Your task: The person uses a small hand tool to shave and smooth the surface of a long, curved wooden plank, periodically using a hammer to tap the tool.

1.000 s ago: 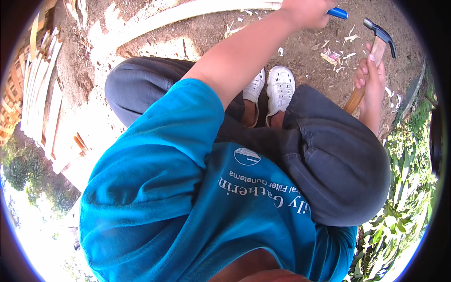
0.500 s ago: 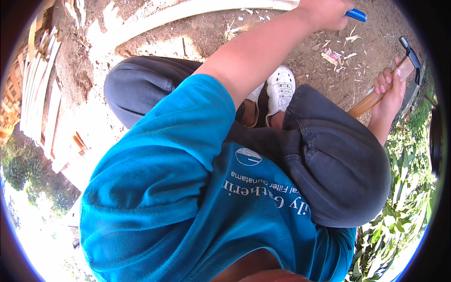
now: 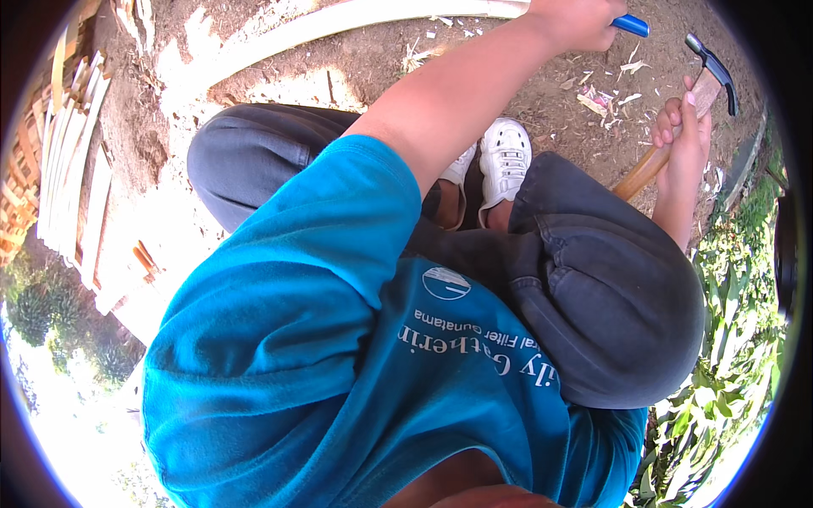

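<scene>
2 hands, 2 tools: blue one L, hammer R.
L hand (image 3: pixel 584 24) clamped on 1 blue tool (image 3: pixel 632 25), top edge, nr end of 1 pale curved strip (image 3: pixel 356 19); R hand (image 3: pixel 688 140) wrapped round 1 claw hammer (image 3: pixel 705 87), upper R, beyond R knee (image 3: pixel 627 313). 2 white shoes (image 3: pixel 506 165). Teal shirt (image 3: pixel 279 305): 1 round logo (image 3: pixel 445 284) + white lettering (image 3: pixel 449 340), upside down, partly lost in folds.

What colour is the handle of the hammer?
The handle is brown, and it shows best in the head view.
</scene>
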